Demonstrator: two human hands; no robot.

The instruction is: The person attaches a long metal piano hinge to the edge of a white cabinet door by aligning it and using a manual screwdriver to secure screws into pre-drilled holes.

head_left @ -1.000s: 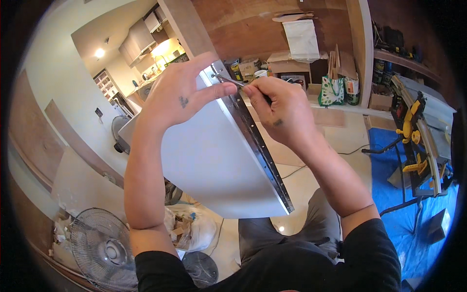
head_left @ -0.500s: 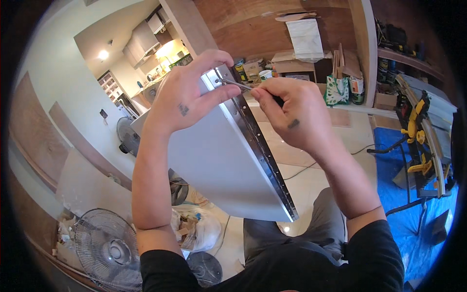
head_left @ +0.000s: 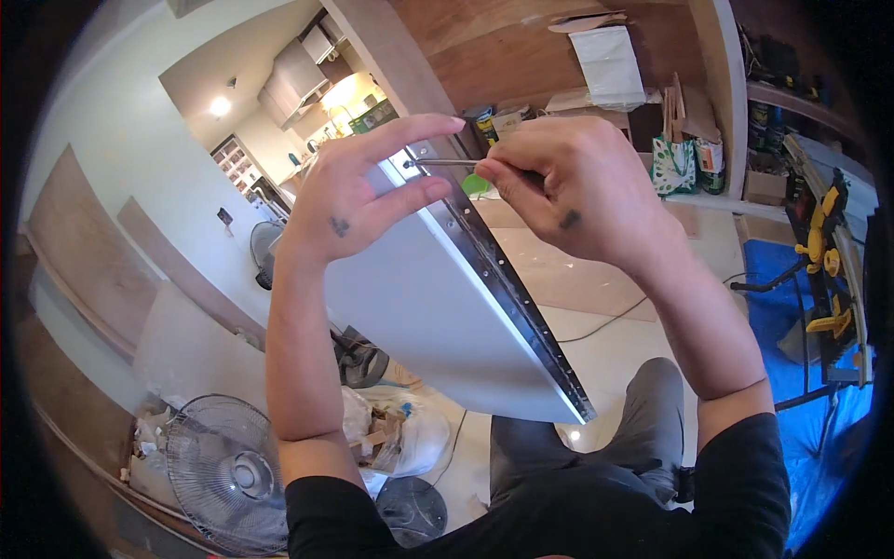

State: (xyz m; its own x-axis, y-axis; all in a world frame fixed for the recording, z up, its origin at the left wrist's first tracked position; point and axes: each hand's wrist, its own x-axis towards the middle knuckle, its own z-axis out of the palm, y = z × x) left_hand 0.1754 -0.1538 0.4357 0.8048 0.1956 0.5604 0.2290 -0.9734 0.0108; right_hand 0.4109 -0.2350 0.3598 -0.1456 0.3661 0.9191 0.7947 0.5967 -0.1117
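A pale flat panel (head_left: pixel 438 326) stands tilted in front of me, its lower end by my lap. Along its right edge runs a long, dark metal piano hinge (head_left: pixel 503 279) with a row of holes. My left hand (head_left: pixel 358 186) holds the panel's upper corner, thumb and forefinger spread across it; its other fingers are hidden. My right hand (head_left: pixel 573 186) grips a screwdriver (head_left: pixel 452 162); its handle is hidden inside the fist. The thin shaft points left, its tip at a small screw (head_left: pixel 410 165) near the hinge's top end, between my left thumb and forefinger.
At lower left stand a fan (head_left: pixel 237 470) and a plastic bag of scraps (head_left: pixel 410 438). A blue sheet (head_left: pixel 768 373) lies at right beneath a stand with yellow clamps (head_left: pixel 819 247). Boxes and a green-white bag (head_left: pixel 673 166) sit at the back. A cable (head_left: pixel 605 321) crosses the floor.
My left forefinger has straightened from its curl over the panel's top. The screwdriver shaft, slanting before, is now nearly level. The whole view has shifted slightly, so the surroundings appear further right.
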